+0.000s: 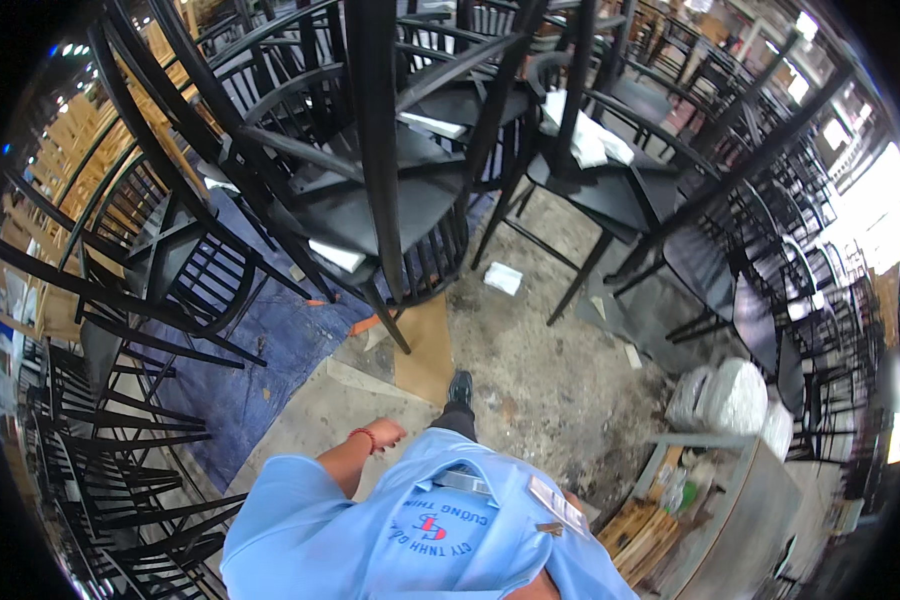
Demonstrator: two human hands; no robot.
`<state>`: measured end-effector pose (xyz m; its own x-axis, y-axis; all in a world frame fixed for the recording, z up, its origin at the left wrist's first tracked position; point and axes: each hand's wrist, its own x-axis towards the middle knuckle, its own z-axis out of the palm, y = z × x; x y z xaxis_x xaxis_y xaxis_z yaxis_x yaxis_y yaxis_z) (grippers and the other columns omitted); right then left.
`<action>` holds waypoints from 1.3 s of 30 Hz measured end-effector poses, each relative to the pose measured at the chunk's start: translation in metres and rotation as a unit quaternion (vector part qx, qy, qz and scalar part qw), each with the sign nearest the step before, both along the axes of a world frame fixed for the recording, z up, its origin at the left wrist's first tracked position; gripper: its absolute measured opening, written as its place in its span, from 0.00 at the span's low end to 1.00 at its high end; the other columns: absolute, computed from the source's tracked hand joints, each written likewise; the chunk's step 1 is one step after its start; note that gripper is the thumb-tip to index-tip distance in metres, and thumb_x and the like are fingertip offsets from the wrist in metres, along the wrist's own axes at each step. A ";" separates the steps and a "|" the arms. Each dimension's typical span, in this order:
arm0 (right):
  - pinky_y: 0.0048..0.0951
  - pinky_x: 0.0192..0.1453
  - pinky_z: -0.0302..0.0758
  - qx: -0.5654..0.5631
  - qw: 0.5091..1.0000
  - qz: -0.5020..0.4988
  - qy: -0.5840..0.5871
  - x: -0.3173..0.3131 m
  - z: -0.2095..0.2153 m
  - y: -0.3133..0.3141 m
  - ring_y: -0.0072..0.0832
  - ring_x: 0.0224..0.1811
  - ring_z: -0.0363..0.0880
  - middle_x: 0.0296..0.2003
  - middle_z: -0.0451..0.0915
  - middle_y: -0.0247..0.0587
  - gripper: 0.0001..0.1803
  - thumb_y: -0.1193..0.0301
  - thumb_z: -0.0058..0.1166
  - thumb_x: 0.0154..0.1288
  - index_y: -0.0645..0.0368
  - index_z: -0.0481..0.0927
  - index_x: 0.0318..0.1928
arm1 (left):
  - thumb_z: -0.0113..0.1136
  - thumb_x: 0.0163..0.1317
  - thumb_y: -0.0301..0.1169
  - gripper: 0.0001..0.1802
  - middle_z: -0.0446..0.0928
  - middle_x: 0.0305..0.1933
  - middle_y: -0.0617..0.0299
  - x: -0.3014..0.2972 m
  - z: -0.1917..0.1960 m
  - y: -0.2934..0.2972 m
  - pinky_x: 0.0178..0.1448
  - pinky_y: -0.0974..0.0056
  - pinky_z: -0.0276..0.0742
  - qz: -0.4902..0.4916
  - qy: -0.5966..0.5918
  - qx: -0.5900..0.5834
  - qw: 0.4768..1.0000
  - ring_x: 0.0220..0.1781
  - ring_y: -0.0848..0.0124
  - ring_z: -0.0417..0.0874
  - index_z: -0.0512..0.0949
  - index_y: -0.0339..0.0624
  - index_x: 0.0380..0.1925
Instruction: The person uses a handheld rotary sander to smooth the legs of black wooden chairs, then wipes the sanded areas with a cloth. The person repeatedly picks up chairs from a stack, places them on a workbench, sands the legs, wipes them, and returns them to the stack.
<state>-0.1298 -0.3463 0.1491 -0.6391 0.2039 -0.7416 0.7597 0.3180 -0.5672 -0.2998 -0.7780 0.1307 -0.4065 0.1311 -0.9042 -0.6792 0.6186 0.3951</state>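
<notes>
My left hand [386, 433], with a red bracelet at its wrist, hangs beside my light blue shirt [310, 530] above the concrete floor. Its fingers look loosely apart, and I see nothing in it. The nearest thing to it is a sheet of brown cardboard [423, 350] on the floor, with my dark shoe [459, 388] at its edge. Of my right arm only patches of skin show around the shirt; the fingers are hidden. Ahead stands a black chair [380, 205] with another chair upturned on it, legs up, and a white pad near its seat edge.
Black chairs crowd the left, front and right, many stacked. White foam pieces [588, 140] rest on a chair at front right; a white scrap [503, 278] lies on the floor. A blue sheet [235, 385] spreads left. A grey cabinet [745, 520] and wrapped white bundles [735, 397] stand right.
</notes>
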 end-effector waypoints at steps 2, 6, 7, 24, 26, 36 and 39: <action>0.30 0.42 0.77 0.019 1.000 -0.006 -0.013 -0.033 0.007 0.013 0.30 0.37 0.82 0.35 0.85 0.39 0.11 0.74 0.49 0.64 0.62 0.84 0.42 | 0.57 0.59 0.45 0.22 0.83 0.43 0.54 -0.023 0.001 0.006 0.41 0.57 0.79 -0.305 -0.003 0.033 0.952 0.44 0.64 0.84 0.82 0.41 0.46; 0.30 0.43 0.77 0.060 0.997 0.005 -0.058 -0.094 0.035 0.058 0.29 0.37 0.82 0.35 0.85 0.40 0.11 0.74 0.49 0.64 0.62 0.84 0.41 | 0.57 0.59 0.45 0.22 0.83 0.42 0.52 0.013 0.005 -0.040 0.42 0.56 0.79 -0.118 -0.053 -0.119 0.984 0.44 0.62 0.84 0.82 0.41 0.45; 0.30 0.43 0.77 0.068 0.995 0.039 -0.065 -0.113 0.043 0.068 0.29 0.37 0.81 0.35 0.85 0.41 0.11 0.74 0.49 0.64 0.62 0.84 0.41 | 0.57 0.59 0.44 0.22 0.83 0.42 0.52 0.028 0.007 -0.044 0.43 0.56 0.79 -0.002 -0.067 -0.137 0.988 0.44 0.61 0.84 0.82 0.40 0.45; 0.34 0.26 0.78 -0.013 0.963 0.266 0.050 -0.463 0.030 0.089 0.30 0.26 0.80 0.32 0.82 0.41 0.11 0.73 0.48 0.65 0.57 0.77 0.46 | 0.55 0.58 0.44 0.22 0.82 0.41 0.46 0.187 0.017 0.144 0.47 0.53 0.79 0.511 -0.073 -0.101 0.850 0.45 0.53 0.84 0.83 0.37 0.41; 0.33 0.26 0.77 -0.027 0.958 0.279 0.059 -0.455 0.030 0.068 0.28 0.26 0.80 0.32 0.82 0.40 0.11 0.74 0.47 0.64 0.57 0.77 0.46 | 0.55 0.58 0.44 0.22 0.82 0.41 0.45 0.184 0.018 0.137 0.48 0.53 0.79 0.518 -0.060 -0.110 0.846 0.45 0.53 0.84 0.83 0.37 0.41; 0.34 0.30 0.79 -0.003 0.958 0.263 -0.111 -0.347 -0.013 0.004 0.34 0.33 0.82 0.36 0.82 0.44 0.11 0.72 0.48 0.64 0.59 0.79 0.45 | 0.54 0.57 0.43 0.22 0.82 0.40 0.42 0.090 0.007 -0.006 0.50 0.51 0.78 0.192 0.006 -0.190 0.963 0.45 0.48 0.84 0.83 0.35 0.39; 0.33 0.28 0.78 -0.059 0.971 0.223 -0.064 -0.329 -0.022 -0.053 0.33 0.32 0.81 0.36 0.82 0.43 0.12 0.71 0.47 0.65 0.60 0.79 0.46 | 0.51 0.61 0.46 0.23 0.82 0.39 0.41 -0.021 0.029 -0.106 0.51 0.49 0.77 0.170 0.224 -0.289 0.915 0.45 0.46 0.83 0.83 0.36 0.36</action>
<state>-0.4592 -0.3992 0.1271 -0.5448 -0.1629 -0.8226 0.6279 0.5709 -0.5290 -0.3208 -0.8838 0.1592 -0.6823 -0.5186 -0.5152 -0.7206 0.5956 0.3548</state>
